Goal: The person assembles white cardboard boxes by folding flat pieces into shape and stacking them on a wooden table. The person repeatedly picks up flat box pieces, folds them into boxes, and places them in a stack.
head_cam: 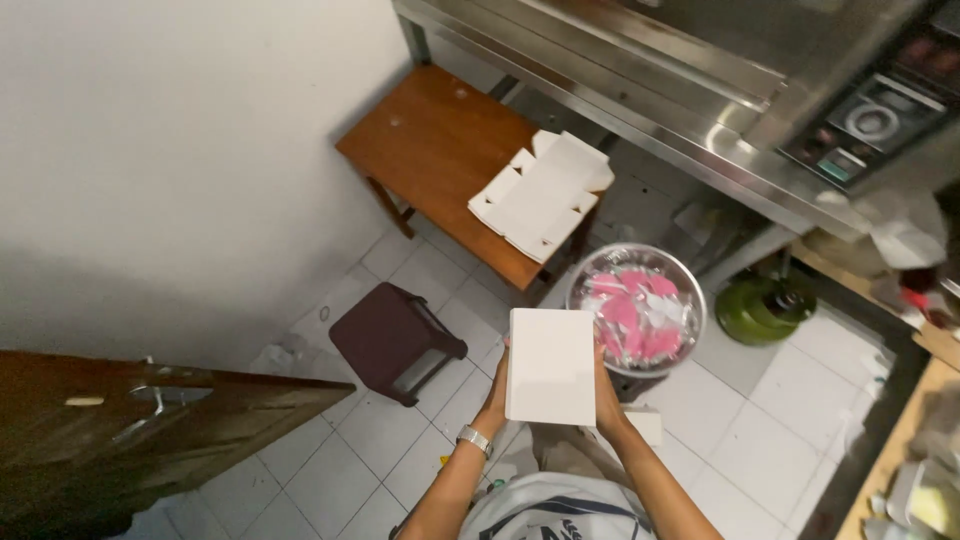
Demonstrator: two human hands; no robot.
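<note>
Beyond the hands, a round metal bowl [636, 309] covered with clear film sits just past the right hand [607, 398], with pink and white pieces showing through the film. Farther out from both hands stands a brown wooden tabletop [432, 145], and on its near end lie flat, unfolded white carton blanks [541, 194]. To the left of the left hand [493, 405], down on the white tiled floor [375, 430], is a small dark plastic stool [392, 338]. A green round vessel [762, 308] rests on the floor to the right of the bowl, under a long stainless steel counter [640, 110]. A dark wooden door [150, 420] with a metal handle stands far off to the left.

The white box [551, 365] is held between the two hands, in front of the person's chest and above the floor. It is a plain, closed rectangle, smooth and unmarked on the face that shows, its upper right corner overlapping the bowl's rim.

The left hand, with a metal wristwatch [475, 439] on the wrist, clasps the box's left edge; the right hand clasps the right edge. Most of the fingers are hidden behind the box, so how they are placed cannot be made out. A second white piece [645, 424] peeks out below the right forearm; what it is stays unclear.
</note>
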